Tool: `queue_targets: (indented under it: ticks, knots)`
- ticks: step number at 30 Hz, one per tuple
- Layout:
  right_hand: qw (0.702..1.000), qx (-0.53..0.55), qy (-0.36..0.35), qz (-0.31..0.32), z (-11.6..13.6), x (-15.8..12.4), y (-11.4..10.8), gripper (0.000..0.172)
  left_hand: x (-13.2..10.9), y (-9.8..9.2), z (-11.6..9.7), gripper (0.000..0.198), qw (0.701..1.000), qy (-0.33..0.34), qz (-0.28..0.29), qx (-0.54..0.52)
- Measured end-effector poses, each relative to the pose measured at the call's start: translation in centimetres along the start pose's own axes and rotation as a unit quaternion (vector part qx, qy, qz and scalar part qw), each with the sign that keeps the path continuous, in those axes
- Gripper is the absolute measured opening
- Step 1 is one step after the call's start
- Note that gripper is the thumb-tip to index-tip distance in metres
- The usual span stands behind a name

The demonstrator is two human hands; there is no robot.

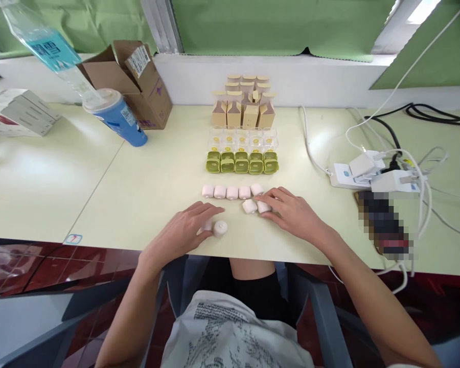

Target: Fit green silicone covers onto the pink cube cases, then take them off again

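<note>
Small pale-pink rounded blocks (232,192) stand in a row near the middle of the table. The last one at the row's right end (256,189) sits slightly askew. My right hand (291,210) has its thumb and fingers around a white rounded block (264,207); another block (249,206) lies just left of it. Closer to the table's front edge, my left hand (184,229) curves with thumb and fingers apart beside a round-topped block (220,228). A second block (206,225) shows partly between that thumb and fingers. Whether the left fingers press on it is hard to see.
Behind the blocks are green cups (242,163), clear plastic covers (243,139) and open small cartons (242,115). A blue cup (124,122), a tilted bottle (55,51) and a cardboard box (153,97) stand left. Right lie a power strip (343,176), cables and a phone (385,225).
</note>
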State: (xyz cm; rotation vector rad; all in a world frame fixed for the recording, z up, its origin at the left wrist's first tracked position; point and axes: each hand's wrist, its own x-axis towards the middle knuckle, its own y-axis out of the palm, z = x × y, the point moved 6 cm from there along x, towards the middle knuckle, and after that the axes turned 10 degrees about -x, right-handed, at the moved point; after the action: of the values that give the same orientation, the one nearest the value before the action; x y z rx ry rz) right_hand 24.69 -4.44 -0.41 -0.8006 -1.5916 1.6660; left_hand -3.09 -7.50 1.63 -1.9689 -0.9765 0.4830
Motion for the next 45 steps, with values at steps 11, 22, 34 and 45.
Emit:
queue_targets:
  ticks: [11, 22, 34, 45]
  knots:
    - [0.998, -0.039, -0.015, 0.038, 2.4, 0.6, -0.7, 0.052, 1.0, 1.9, -0.3, 0.035, 1.0, 0.022, -0.011, 0.017]
    - [0.998, -0.016, -0.028, -0.048, 0.7, -0.4, -0.1, 0.043, 2.8, 3.6, -1.0, 0.032, 0.985, 0.069, -0.128, 0.091]
    - [0.997, 0.039, -0.019, -0.062, -1.6, -0.3, 0.0, 0.037, 3.9, 4.4, -2.3, 0.029, 0.973, 0.058, -0.193, 0.116]
    - [0.996, 0.064, 0.001, -0.057, -3.0, -1.3, -0.6, 0.053, 3.9, 4.0, -4.4, 0.042, 0.949, 0.087, -0.243, 0.179]
